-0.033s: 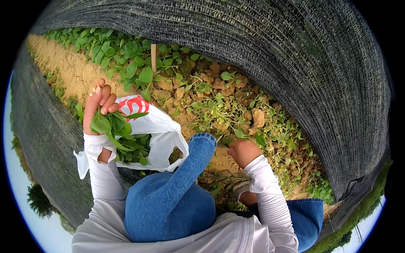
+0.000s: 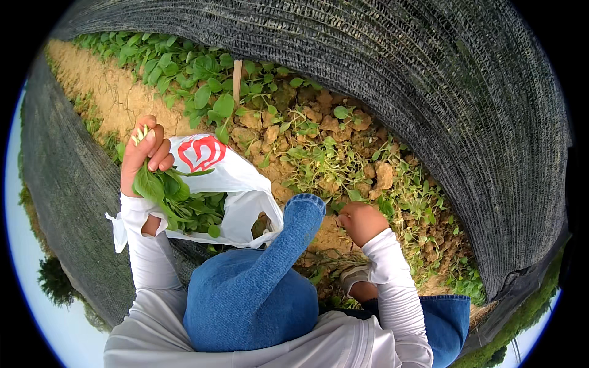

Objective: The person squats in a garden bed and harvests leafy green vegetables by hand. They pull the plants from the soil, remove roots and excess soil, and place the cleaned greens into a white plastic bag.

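Observation:
My left hand [image 2: 147, 150] is closed around a bunch of leafy greens [image 2: 156, 184], leaves hanging below the fingers and pale stem ends showing at the top. It is raised over a white plastic bag [image 2: 245, 208] with a red print, which has more greens [image 2: 202, 211] inside. My right hand [image 2: 362, 222] is down by the small plants [image 2: 325, 159] on the dry soil, right of my blue denim knee [image 2: 279, 257]; its fingers are curled, and what they hold, if anything, is hidden.
Black shade netting [image 2: 429, 86] arches over the far and right side, more netting [image 2: 61, 202] lies on the left. A row of green seedlings [image 2: 165, 64], a wooden stake [image 2: 237, 80], clods of soil [image 2: 383, 175] and my shoe [image 2: 353, 279] are in view.
My left hand's fingers have curled a little tighter on the greens. The view has shifted slightly, and my right hand sits a little further right in it.

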Demonstrator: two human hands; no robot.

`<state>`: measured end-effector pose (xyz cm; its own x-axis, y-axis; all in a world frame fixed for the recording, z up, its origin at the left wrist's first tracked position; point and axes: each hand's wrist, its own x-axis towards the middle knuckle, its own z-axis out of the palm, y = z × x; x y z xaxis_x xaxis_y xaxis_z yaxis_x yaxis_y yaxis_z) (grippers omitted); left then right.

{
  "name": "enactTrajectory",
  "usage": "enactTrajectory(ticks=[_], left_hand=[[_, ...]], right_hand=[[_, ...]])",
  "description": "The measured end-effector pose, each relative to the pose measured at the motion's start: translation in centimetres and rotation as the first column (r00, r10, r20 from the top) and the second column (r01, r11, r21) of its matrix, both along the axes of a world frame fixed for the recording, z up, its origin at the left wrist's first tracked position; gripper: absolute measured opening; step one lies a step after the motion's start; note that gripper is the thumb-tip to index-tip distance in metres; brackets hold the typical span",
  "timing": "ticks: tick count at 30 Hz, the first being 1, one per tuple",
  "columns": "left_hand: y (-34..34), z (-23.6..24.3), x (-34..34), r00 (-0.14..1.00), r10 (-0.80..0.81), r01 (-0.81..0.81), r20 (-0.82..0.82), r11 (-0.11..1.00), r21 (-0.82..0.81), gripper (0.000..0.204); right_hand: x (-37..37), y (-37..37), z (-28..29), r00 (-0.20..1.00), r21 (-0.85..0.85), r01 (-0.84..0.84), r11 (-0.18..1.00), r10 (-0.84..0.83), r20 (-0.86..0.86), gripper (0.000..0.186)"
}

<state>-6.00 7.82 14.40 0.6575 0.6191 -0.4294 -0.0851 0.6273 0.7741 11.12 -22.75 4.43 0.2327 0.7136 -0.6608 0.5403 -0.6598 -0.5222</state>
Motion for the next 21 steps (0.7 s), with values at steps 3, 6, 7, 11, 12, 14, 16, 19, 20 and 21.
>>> enactTrajectory(ticks=[3, 6, 7, 11, 12, 14, 16, 19, 20, 21], left_hand=[[-0.6, 3.0, -3.1, 0.927, -0.164, 0.186, -0.338, 0.982, 0.033, 0.013], [-1.6, 3.6, -4.6, 0.534, -0.785, 0.741, -0.314, 0.614, -0.272, 0.012], [-2.2, 2.4, -4.5, 0.327, -0.895, 0.82, -0.304, 0.429, -0.38, 0.011], [-3.8, -2.7, -9.9, 0.084, -0.519, 0.957, -0.851, 0.279, -0.076, 0.02], [-3.3, -2.9, -10.3, 0.223, -0.393, 0.898, -0.892, 0.438, 0.031, 0.022], [-1.5, -2.7, -10.4, 0.302, -0.193, 0.696, -0.933, 0.714, 0.078, 0.026], [-0.5, -2.3, -9.6, 0.507, -0.009, 0.343, -0.862, 0.919, 0.192, 0.02], [1.0, -3.0, -10.5, 0.72, 0.236, 0.049, -0.653, 0.921, 0.387, 0.017], [1.0, -4.2, -11.0, 0.638, 0.372, 0.091, -0.674, 0.833, 0.546, 0.022], [0.9, -5.8, -11.5, 0.555, 0.506, 0.146, -0.66, 0.722, 0.677, 0.027]], right_hand=[[0.1, 0.9, 0.1, 0.998, 0.228, 0.059, 0.972, -0.054, -0.028, 0.01], [-0.1, 1.1, 0.0, 0.995, 0.242, 0.086, 0.966, -0.071, -0.071, 0.01], [-0.1, 0.6, -0.5, 0.993, 0.26, 0.103, 0.96, -0.085, -0.079, 0.011], [-0.1, 0.6, -2.0, 0.986, 0.204, -0.091, 0.975, 0.117, -0.119, 0.014], [-0.4, 1.4, -1.3, 0.988, 0.184, -0.069, 0.981, 0.093, -0.125, 0.016], [-0.4, 2.5, -0.4, 0.984, 0.204, -0.09, 0.975, 0.118, -0.132, 0.017], [0.0, 2.8, -0.2, 0.981, 0.203, -0.084, 0.976, 0.117, -0.158, 0.019], [0.4, 3.3, -0.3, 0.974, 0.232, -0.078, 0.97, 0.124, -0.189, 0.021], [0.3, 3.4, -0.5, 0.976, 0.262, -0.104, 0.959, 0.148, -0.156, 0.022], [0.2, 3.7, -0.5, 0.978, 0.287, -0.132, 0.949, 0.173, -0.12, 0.023]])
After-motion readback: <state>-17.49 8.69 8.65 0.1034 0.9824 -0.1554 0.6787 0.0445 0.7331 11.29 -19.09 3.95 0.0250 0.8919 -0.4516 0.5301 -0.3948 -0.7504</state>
